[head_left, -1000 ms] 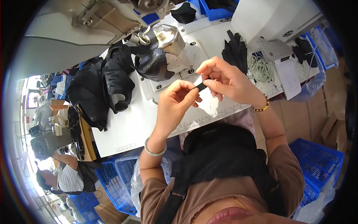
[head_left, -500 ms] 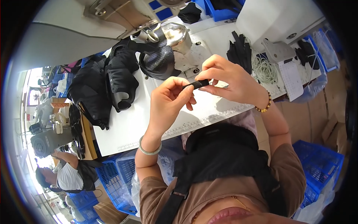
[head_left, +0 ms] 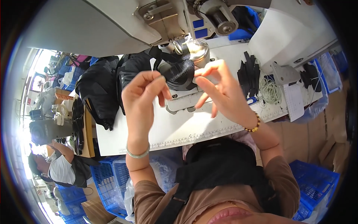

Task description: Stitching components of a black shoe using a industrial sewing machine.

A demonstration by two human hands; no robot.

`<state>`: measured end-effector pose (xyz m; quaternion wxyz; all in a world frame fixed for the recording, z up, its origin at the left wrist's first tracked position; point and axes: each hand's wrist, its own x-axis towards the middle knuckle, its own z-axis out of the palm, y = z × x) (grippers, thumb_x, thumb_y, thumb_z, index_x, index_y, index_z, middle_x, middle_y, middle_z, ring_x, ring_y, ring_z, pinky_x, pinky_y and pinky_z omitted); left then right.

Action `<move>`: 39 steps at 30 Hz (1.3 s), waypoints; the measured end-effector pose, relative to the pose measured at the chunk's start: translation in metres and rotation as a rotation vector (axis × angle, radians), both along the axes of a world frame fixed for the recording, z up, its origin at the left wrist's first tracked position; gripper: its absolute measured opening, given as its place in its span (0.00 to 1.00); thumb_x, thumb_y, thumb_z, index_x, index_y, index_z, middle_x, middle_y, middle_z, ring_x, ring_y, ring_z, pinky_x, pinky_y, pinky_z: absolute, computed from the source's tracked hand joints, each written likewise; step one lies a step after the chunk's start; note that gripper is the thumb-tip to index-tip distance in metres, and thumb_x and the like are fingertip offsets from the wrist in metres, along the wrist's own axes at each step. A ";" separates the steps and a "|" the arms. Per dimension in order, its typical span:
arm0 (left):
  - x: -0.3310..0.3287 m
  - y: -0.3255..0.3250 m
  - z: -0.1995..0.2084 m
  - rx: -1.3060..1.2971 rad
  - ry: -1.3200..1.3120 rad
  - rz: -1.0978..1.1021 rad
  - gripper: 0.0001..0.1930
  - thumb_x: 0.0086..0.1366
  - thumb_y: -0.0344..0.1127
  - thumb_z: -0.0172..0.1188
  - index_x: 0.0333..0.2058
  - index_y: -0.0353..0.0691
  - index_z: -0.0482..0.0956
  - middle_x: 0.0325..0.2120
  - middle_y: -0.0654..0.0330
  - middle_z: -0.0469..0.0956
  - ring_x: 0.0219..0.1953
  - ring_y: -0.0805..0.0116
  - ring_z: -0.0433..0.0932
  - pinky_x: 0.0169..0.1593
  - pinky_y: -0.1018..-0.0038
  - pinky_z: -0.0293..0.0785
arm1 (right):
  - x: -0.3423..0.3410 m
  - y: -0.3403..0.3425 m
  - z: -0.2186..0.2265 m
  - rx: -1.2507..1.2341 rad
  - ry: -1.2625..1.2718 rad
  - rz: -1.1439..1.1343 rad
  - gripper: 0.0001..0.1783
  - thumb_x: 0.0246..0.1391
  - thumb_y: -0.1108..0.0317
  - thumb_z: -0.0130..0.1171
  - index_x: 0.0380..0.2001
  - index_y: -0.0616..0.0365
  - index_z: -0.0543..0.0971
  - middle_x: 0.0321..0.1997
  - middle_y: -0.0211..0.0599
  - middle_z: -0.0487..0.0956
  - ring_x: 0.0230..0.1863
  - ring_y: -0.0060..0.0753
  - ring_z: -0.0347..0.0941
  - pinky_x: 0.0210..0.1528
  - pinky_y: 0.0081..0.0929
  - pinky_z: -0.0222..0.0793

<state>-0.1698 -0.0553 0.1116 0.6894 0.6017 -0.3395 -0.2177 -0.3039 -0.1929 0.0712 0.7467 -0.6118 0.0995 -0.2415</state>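
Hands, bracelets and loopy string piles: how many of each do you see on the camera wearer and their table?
Own hands: 2 (left hand, right hand)
Bracelets: 2 (pale bangle, beaded bracelet)
Loopy string piles: 1 (pale cord coil)
Total: 5

Left hand (head_left: 141, 98), right hand (head_left: 228, 96), apart above worktable (head_left: 116, 141)
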 end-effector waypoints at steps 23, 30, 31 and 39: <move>0.040 -0.029 -0.012 0.307 0.023 -0.099 0.07 0.56 0.33 0.60 0.26 0.35 0.75 0.17 0.66 0.74 0.16 0.85 0.67 0.17 0.89 0.57 | 0.024 0.005 -0.025 -0.483 -0.124 -0.250 0.23 0.51 0.83 0.52 0.51 0.53 0.73 0.31 0.30 0.70 0.22 0.15 0.69 0.24 0.14 0.69; 0.043 -0.031 -0.011 0.310 -0.075 -0.173 0.11 0.58 0.37 0.61 0.24 0.35 0.75 0.16 0.65 0.73 0.18 0.82 0.65 0.23 0.87 0.60 | 0.022 0.005 -0.029 -0.478 -0.122 -0.226 0.27 0.48 0.86 0.52 0.52 0.53 0.72 0.32 0.31 0.69 0.23 0.17 0.68 0.27 0.16 0.70; 0.044 -0.032 -0.010 0.322 -0.066 -0.193 0.12 0.58 0.37 0.61 0.24 0.34 0.75 0.16 0.65 0.73 0.19 0.82 0.66 0.24 0.86 0.60 | 0.022 0.005 -0.028 -0.480 -0.125 -0.228 0.27 0.48 0.86 0.52 0.52 0.53 0.72 0.32 0.31 0.69 0.23 0.17 0.68 0.27 0.16 0.70; 0.049 -0.032 -0.011 0.329 -0.024 -0.207 0.11 0.57 0.36 0.61 0.22 0.35 0.76 0.15 0.66 0.72 0.17 0.84 0.65 0.21 0.87 0.57 | 0.023 0.005 -0.029 -0.533 -0.127 -0.259 0.18 0.57 0.78 0.50 0.51 0.56 0.73 0.32 0.27 0.69 0.24 0.11 0.68 0.26 0.12 0.72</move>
